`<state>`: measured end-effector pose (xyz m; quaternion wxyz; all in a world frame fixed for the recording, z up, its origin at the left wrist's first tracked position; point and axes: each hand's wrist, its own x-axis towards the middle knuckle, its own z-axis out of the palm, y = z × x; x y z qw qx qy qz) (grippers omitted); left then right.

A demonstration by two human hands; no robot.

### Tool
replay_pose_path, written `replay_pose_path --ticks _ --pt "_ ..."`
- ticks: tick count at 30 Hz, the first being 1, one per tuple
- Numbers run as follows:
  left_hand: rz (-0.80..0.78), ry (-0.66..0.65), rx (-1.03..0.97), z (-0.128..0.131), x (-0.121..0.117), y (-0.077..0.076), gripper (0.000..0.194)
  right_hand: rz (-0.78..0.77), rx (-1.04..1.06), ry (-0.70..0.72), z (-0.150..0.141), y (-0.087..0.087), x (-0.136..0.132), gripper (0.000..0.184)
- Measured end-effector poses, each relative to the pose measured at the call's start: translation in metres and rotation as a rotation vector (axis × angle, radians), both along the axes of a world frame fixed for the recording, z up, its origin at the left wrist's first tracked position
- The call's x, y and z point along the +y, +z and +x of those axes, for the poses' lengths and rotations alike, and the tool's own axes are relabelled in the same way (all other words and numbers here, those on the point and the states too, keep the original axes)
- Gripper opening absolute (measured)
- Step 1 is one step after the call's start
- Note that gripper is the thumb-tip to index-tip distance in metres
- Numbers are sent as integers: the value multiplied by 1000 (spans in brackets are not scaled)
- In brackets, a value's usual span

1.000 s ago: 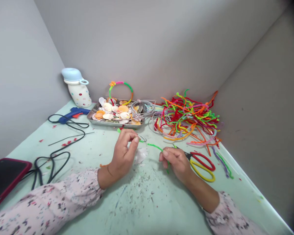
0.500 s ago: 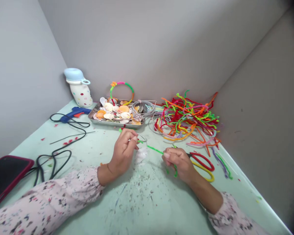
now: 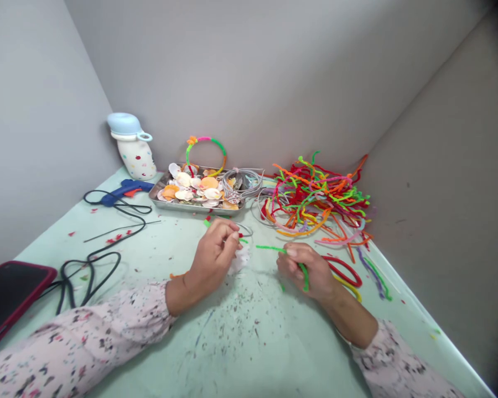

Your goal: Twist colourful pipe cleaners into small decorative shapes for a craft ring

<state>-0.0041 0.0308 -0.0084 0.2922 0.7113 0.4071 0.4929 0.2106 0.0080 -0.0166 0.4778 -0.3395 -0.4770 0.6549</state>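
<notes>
My left hand [image 3: 213,255] is closed, pinching a thin grey wire loop [image 3: 249,229] whose bare curve shows past the fingertips. Bits of red and green fuzzy wrapping show on the loop on both sides of the fingers; the rest is hidden by the hand. My right hand [image 3: 309,272] grips a green pipe cleaner [image 3: 269,247]. One end points left toward the loop, with a gap between them, and the other bends down below the fingers. Scissors with red and yellow handles [image 3: 343,270] lie partly behind my right hand.
A metal tray [image 3: 191,208] of seashells [image 3: 209,183] stands at the back, with a colourful wrapped ring [image 3: 218,142] and coiled wire [image 3: 249,190]. Right of it is a pipe cleaner pile [image 3: 319,193]. Left are a bottle [image 3: 136,157], blue glue gun [image 3: 122,193], black cord [image 3: 92,260] and phone [image 3: 12,298].
The green pipe cleaner's left end has swung up to nearly level, and more of it hangs below my right hand. My left hand has shifted slightly right with the loop.
</notes>
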Motion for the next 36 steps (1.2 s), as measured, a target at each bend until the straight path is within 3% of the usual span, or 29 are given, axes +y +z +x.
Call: replay_pose_path --ticks 3,8,13,18,23,27,36 --pt "-132 -102 -22 4 -8 -2 18 -51 213 -64 3 6 2 33" --pt "-381 -269 -146 10 -18 -2 34 -65 349 -231 0 10 6 28" --pt "-561 -458 -163 13 -19 -3 26 -99 248 -331 -13 0 7 20" --pt "-666 -515 -15 16 -21 -7 23 -49 122 -275 -17 -9 3 22" --pt "-560 -533 155 16 -25 -8 21 -49 147 -291 -14 -10 4 19" --pt "-450 -538 298 16 -28 -5 20 -88 232 -422 -10 -10 9 19" --pt "-437 -478 368 21 -31 -5 21 -66 293 -442 -8 -10 11 18"
